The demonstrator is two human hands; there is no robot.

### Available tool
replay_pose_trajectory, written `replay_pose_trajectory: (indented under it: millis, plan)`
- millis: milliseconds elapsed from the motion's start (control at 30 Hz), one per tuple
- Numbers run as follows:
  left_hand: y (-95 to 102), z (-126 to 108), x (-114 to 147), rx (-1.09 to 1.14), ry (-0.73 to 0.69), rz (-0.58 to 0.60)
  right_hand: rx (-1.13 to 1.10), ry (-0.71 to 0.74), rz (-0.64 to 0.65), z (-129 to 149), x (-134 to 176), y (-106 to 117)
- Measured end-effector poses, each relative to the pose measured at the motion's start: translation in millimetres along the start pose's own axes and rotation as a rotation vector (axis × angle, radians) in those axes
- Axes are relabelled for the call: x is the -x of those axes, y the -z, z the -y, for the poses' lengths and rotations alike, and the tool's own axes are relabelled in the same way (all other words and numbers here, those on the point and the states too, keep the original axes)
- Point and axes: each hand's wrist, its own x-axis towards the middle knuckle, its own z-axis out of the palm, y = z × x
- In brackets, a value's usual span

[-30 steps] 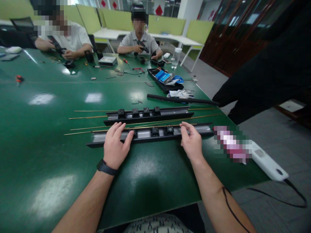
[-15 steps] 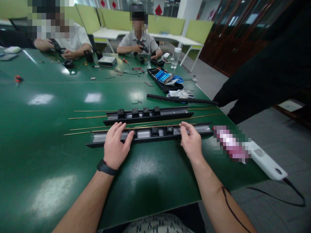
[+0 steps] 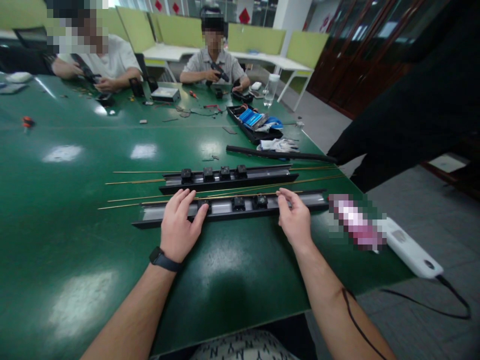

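Note:
A long black channel with a pale inner strip lies across the table in front of me. Small black cube-shaped blocks, among them one block, sit along it. My left hand rests across its left part, fingers stretched out and thumb spread near a block. Toward the right end, my right hand has thumb and fingertips closed at a thin brass-coloured rod along the channel's far side. The fingertips partly hide the grip. Behind lies a second black channel with several similar blocks.
More thin brass rods lie around the channels. Farther back are a black strip, white gloves and a black tray. A white power strip sits at the right. Two people work across the green table.

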Motion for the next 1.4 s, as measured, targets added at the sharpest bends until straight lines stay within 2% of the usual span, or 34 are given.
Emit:
replay_pose_trajectory:
  millis: [967,1167,1300,1400]
  plan:
    - [0.7,1.6,0.3,-0.044,-0.009,0.021,0.002,-0.031,-0.007,2.7,1.2,0.3]
    - [1.3,0.5,-0.3,-0.034,0.006,0.025,0.092,-0.061,-0.014,7.6,3.6,2.1]
    - [2.1,-0.7,-0.7,-0.015,0.032,0.045,0.194,0.002,-0.073,11.9,4.8,3.2]
    - [2.2,-1.2,-0.7,-0.007,0.05,0.05,0.324,0.156,-0.191,12.9,4.7,3.8]
